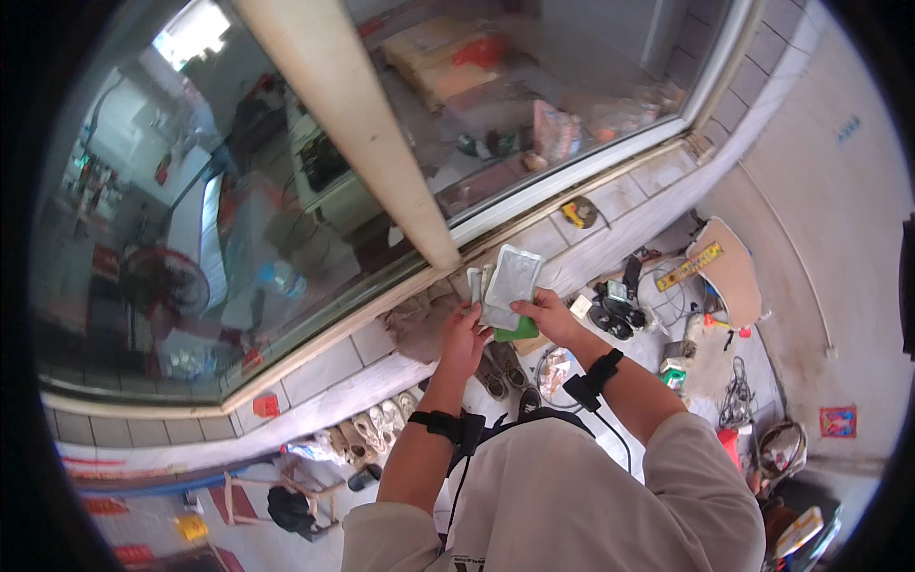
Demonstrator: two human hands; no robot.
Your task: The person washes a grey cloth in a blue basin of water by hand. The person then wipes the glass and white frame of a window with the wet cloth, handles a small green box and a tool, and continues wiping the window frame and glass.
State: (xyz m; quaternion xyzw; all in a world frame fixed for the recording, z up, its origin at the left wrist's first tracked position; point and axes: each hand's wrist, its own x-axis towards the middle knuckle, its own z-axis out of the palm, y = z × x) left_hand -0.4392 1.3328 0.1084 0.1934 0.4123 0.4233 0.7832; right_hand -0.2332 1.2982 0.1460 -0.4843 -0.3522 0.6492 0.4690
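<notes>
A small stack of flat rectangular pieces is held up between both hands, in front of the window ledge. On top lies a silver-grey, foil-like sheet or shallow tray [513,275] with rounded corners. Thin whitish pieces [475,280] stick out at its left, and a green flat piece [520,329] shows below. My left hand [465,336] pinches the left side of the stack. At the lower right edge, my right hand [549,313] grips it with the thumb on top. What exactly these pieces are cannot be told, and the lower ones are partly hidden.
A brown cloth [418,325] and a yellow-and-black tape measure [579,212] lie on the tiled ledge [322,375] under the glass window. Shoes [368,429] line the wall below. Cables [736,397], black sandals [615,314] and a tan board [725,275] are on the right.
</notes>
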